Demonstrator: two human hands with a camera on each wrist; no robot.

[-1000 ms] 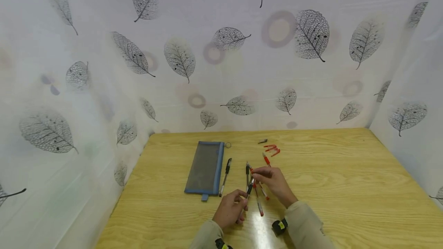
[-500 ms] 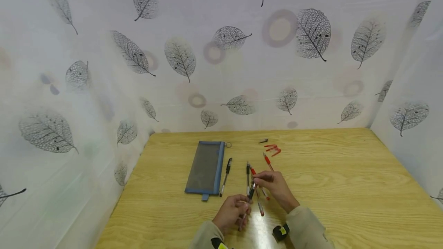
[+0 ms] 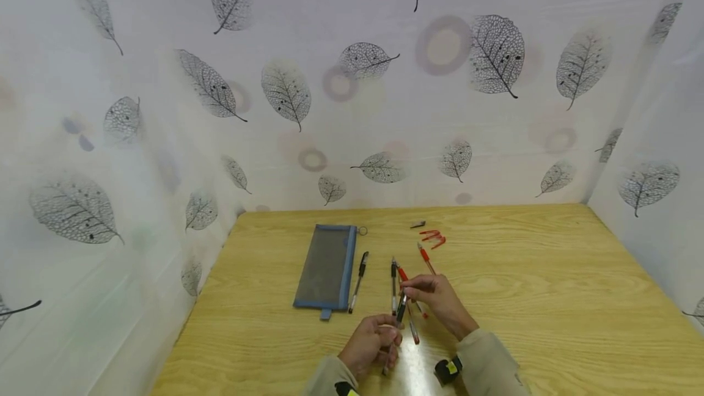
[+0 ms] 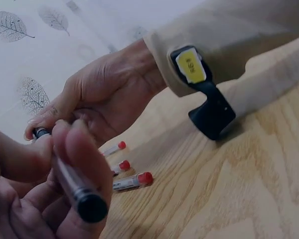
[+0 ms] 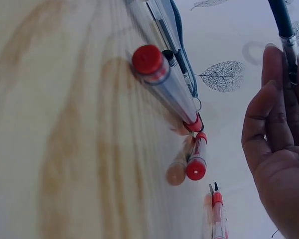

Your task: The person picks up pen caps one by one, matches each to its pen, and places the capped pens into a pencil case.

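Note:
Low in the head view, my left hand (image 3: 370, 342) grips the barrel of a black gel pen (image 3: 401, 310), fingers curled round it. The pen slants away from me, and its dark end plug (image 4: 92, 206) faces the left wrist camera. My right hand (image 3: 437, 303) pinches the pen's far end between thumb and fingertips, which partly hide it. Just beyond and under the hands lie a black pen (image 3: 393, 274) and red pens (image 3: 403, 274), some crossing each other. Another red pen (image 3: 425, 253) lies by the right hand, its tip pointing away.
A grey mesh zip pouch (image 3: 326, 267) with blue edging lies to the left, a black pen (image 3: 360, 274) with its cap on beside it. Red pen caps (image 3: 432, 238) and a black cap (image 3: 418, 224) lie farther back. Leaf-printed curtain (image 3: 385, 109) surrounds the wooden table (image 3: 550, 298).
Both hands have shifted slightly toward me and to the right with the black gel pen, which now stands steeper in the head view. The loose pens, caps and pouch stay put.

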